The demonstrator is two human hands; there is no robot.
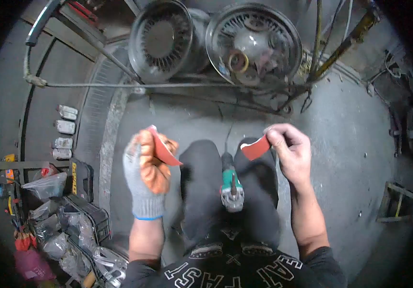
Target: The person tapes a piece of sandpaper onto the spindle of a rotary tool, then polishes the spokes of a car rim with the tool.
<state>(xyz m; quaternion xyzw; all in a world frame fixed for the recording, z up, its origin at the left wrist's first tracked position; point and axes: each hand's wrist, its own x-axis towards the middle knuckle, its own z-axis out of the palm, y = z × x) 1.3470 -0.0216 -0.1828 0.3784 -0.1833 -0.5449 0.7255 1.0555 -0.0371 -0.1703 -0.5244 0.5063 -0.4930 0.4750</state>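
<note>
Head view, clock read from the middle of the scene. Left hand (150, 165), in a grey glove with orange palm, sits between 8 and 9 o'clock: fingers curled in, thumb side pinching the first red strip (164, 150) at 9 o'clock. The strip slants, lower end sticking out past the fingers toward 4 o'clock. Right hand (290, 150), bare, at 3 o'clock: thumb and forefinger close on one end of the second red strip (255, 149), remaining fingers bent. This piece curves; a pale edge shows. The two strips are well apart, one over each side of the lap.

Green power tool (229, 180) at 5 o'clock, between the thighs, grey head nearest the body, cord running off toward 12. Dark trousers (201, 192) either side of it.

Farther out: one wheel rim (161, 38) at 11 o'clock, another rim (290, 41) at 1, with a tape roll (238, 61) lying in its dish. White containers (65, 126) in a row at 9. Black case (82, 180) between 8 and 9, black crate (102, 218) around 8.
</note>
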